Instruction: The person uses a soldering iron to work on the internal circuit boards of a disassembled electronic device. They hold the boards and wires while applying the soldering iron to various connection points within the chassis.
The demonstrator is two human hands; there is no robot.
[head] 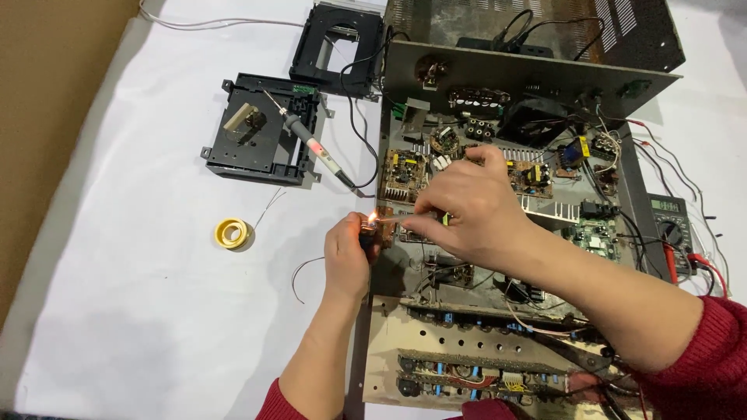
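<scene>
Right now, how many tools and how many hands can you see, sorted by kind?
Hands: 2, the left hand holding a lit lighter, the right hand pinching a thin wire
Soldering irons: 1
Solder spools: 1, yellow
Multimeters: 1
Lighters: 1
Total: 6

Hands: we count two, left (pixel 346 257) and right (pixel 467 210)
Soldering irons: one (pixel 311 144)
Solder spools: one (pixel 233 233)
Multimeters: one (pixel 671 225)
Black drive frames: two (pixel 261 132) (pixel 336 48)
</scene>
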